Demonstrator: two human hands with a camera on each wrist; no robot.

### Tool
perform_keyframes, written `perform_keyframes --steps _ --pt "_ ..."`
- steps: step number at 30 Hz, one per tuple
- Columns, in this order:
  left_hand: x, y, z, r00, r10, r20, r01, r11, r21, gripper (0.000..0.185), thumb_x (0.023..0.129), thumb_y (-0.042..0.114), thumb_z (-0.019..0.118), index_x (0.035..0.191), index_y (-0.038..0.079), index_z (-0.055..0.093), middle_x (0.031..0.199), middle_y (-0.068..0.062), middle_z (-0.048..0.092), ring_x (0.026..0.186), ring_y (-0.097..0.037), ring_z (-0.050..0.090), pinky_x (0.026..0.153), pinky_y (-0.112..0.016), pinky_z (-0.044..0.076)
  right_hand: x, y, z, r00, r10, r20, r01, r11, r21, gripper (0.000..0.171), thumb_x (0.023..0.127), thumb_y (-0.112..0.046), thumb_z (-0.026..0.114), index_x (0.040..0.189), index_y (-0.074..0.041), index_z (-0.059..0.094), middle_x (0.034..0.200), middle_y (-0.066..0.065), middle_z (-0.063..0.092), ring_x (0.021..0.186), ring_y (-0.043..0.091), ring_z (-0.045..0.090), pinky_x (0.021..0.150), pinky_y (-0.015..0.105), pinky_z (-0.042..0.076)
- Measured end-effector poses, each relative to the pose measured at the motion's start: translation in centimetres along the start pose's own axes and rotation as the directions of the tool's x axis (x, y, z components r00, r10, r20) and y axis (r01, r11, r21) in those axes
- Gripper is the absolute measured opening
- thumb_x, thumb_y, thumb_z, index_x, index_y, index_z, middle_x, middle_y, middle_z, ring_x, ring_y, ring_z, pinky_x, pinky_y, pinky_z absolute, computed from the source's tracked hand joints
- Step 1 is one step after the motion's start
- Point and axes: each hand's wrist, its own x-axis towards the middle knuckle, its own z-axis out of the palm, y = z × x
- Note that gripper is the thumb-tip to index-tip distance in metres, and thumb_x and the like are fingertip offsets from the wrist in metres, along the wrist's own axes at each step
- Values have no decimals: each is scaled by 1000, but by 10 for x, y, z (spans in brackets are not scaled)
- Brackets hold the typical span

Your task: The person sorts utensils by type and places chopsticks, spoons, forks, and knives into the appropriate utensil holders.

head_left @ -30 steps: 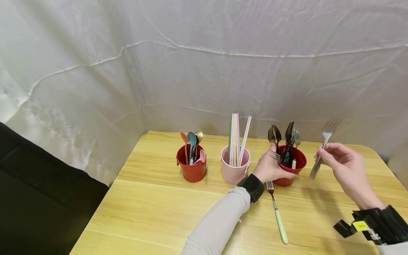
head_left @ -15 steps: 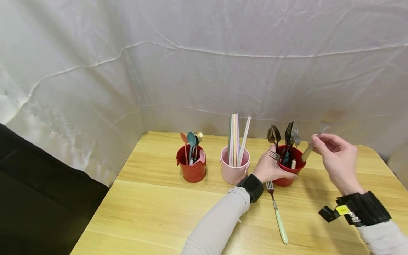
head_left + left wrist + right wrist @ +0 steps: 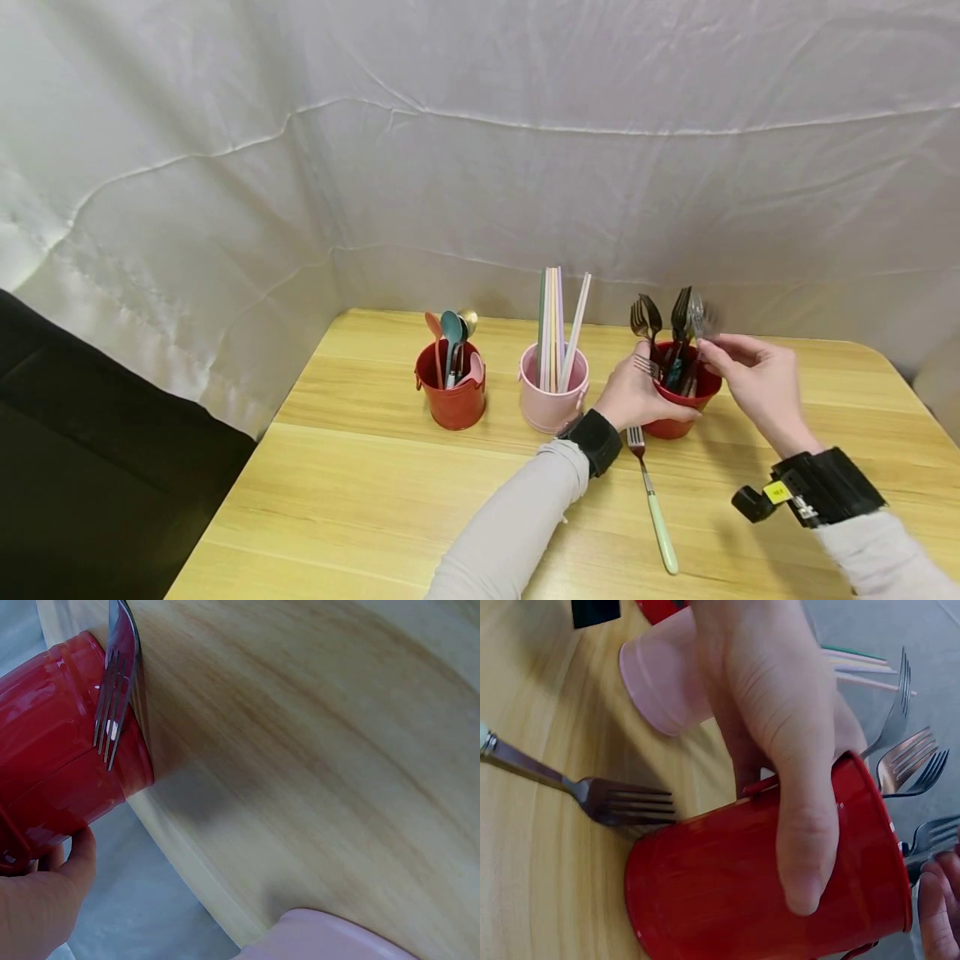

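My left hand [image 3: 637,394] grips the rim and side of the right-hand red bucket [image 3: 670,428], its thumb [image 3: 806,847] across the outer wall in the right wrist view. Several forks [image 3: 681,310] stand in this bucket, tines up. At its right rim my right hand [image 3: 757,379] pinches a metal fork [image 3: 708,317], blurred, with the tines up and the handle's lower end down in the bucket. In front of the bucket, a fork with a pale green handle [image 3: 660,529] lies on the table, its tines pointing at the bucket's base.
Left of my left hand stands a pink bucket [image 3: 551,410] of chopstick-like sticks [image 3: 553,325]. Further left is another red bucket [image 3: 457,408] with several spoons [image 3: 452,327]. The wooden table [image 3: 360,483] ends at a pale cloth [image 3: 480,200] behind.
My right hand has moved left from beside the bucket to its rim, bringing the fork upright and its handle down inside. My left hand stays on the bucket.
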Motion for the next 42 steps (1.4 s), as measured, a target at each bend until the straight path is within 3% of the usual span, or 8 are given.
perform_keyframes --steps 5,14,20,27,31,36,42 --pt "1 -1 1 1000 -28 10 27 996 81 89 64 38 96 135 18 48 126 3 67 113 -7 66 93 -10 48 -5 6 -3 1000 -19 19 20 999 -45 33 93 -19 73 115 6 70 83 -33 67 71 -13 64 61 8 51" --pt "-1 1 0 998 -56 36 55 998 22 86 66 36 95 140 22 52 132 7 67 118 -8 65 95 -12 49 -22 19 -9 999 -4 -36 4 1000 12 14 93 -11 71 104 -2 71 81 -25 69 68 -7 64 57 12 53" --pt "0 2 0 999 -44 28 44 999 29 84 66 35 95 137 21 54 129 7 68 113 -1 64 93 -9 47 -40 27 -13 1000 6 -12 -6 1000 17 7 95 -7 68 101 -6 70 79 -25 67 67 -8 64 57 13 54" --pt "0 2 1 998 -60 22 59 997 44 82 65 35 95 136 20 55 127 6 69 115 -7 67 92 -8 47 -58 35 -19 996 1 86 12 988 -151 17 95 -11 68 104 3 69 77 -27 64 63 -5 62 54 15 51" --pt "1 1 2 998 -63 19 62 997 55 82 65 35 95 135 19 56 127 6 70 114 -7 67 92 -8 47 -70 37 -19 985 19 169 24 969 -245 15 93 -11 70 103 1 71 77 -17 68 65 -4 61 55 16 48" --pt "2 -1 2 998 -55 10 55 997 47 83 63 35 96 135 20 56 126 6 70 114 -8 68 92 -9 47 -87 38 -11 967 3 255 66 963 -260 11 89 -4 73 98 1 70 80 2 71 67 -6 57 57 16 49" --pt "2 0 2 999 -48 4 47 998 40 83 63 34 96 135 21 56 126 7 71 113 -6 67 92 -8 46 -99 34 3 925 32 377 69 966 -250 10 88 -8 74 94 -2 68 74 2 69 60 2 58 51 22 50"
